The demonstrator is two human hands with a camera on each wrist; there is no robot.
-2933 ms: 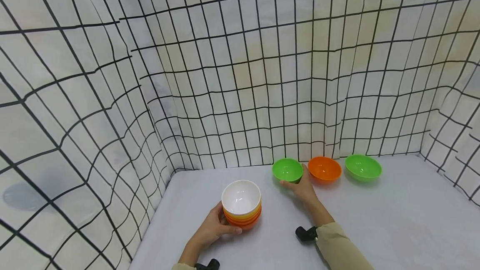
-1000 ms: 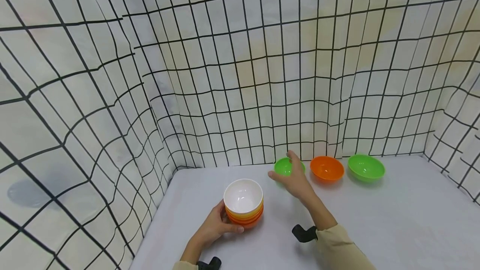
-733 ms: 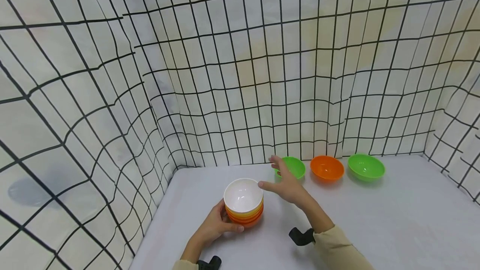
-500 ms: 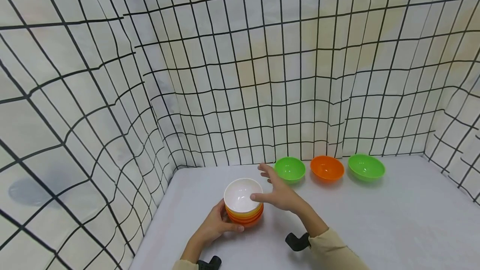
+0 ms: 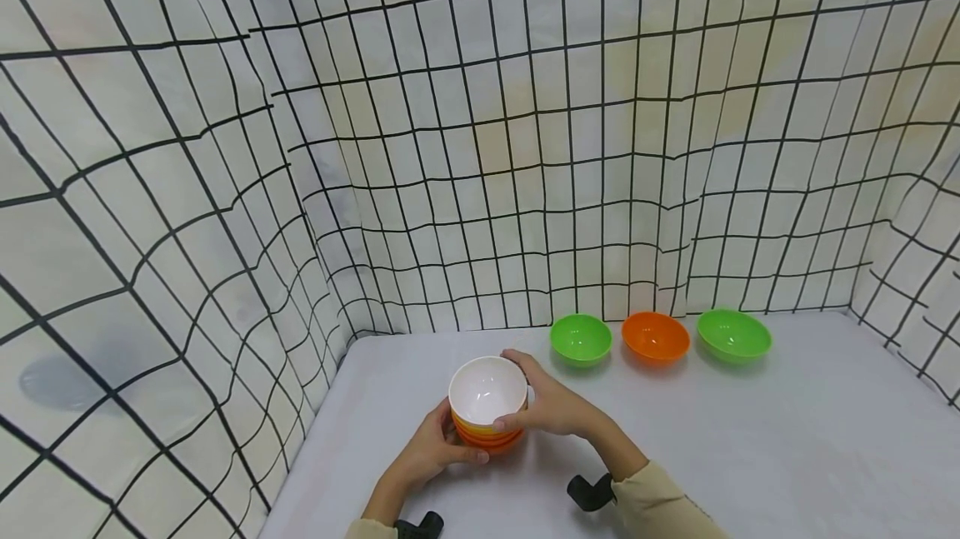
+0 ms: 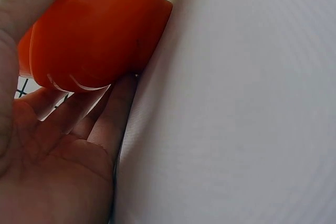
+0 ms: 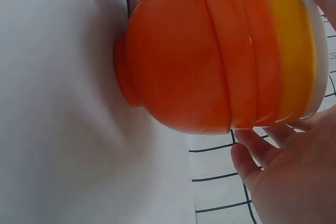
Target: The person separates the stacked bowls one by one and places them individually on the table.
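head view: the bowl stack (image 5: 487, 406) stands on the white tabletop (image 5: 765, 447), with a white bowl (image 5: 486, 387) on top. the left hand (image 5: 431, 451) curls round the stack's left side, holding it. the right hand (image 5: 551, 404), thumb and fingers parted, straddles the stack's upper right side; whether it grips cannot be told. beyond the stack, to its right, sit two green bowls (image 5: 581, 341) flanking an orange bowl (image 5: 656, 339).

The left sleeve (image 5: 371, 530) and right sleeve (image 5: 666, 501) are beige, the right softly creased. The left camera (image 5: 424, 526) and right camera (image 5: 589, 493) are black, stubby, round-ended.
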